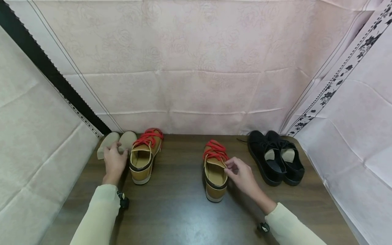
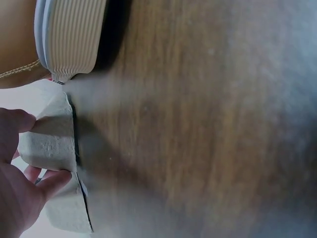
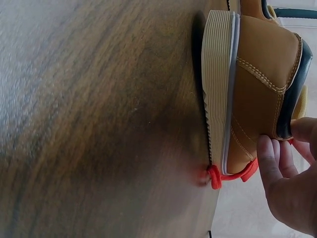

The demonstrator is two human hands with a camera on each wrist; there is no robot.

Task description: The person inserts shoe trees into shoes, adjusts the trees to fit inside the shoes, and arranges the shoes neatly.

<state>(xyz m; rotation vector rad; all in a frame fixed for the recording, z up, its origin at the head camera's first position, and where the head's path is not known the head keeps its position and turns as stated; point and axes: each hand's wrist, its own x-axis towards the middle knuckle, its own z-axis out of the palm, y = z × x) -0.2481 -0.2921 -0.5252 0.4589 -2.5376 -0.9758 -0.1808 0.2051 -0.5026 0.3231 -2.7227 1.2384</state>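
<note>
Two off-white moulded-pulp shoe inserts lie side by side at the far left in the head view. My left hand (image 1: 114, 161) holds the right-hand insert (image 2: 49, 144), thumb on one side and fingers on the other; the second insert (image 2: 69, 210) lies beside it. On the right, my right hand (image 1: 243, 175) pinches the collar of a tan sneaker (image 3: 257, 89) between thumb and fingers, close to its red laces (image 1: 215, 151). That sneaker stands upright, its toe toward the back wall. Its mate, another tan sneaker (image 1: 142, 175), stands just right of the inserts.
A pair of black lace-up shoes (image 1: 260, 149) stands at the back right, pale inserts showing inside. Patterned white cloth (image 1: 196, 85) walls off the back and both sides of the brown wooden surface (image 1: 171, 211).
</note>
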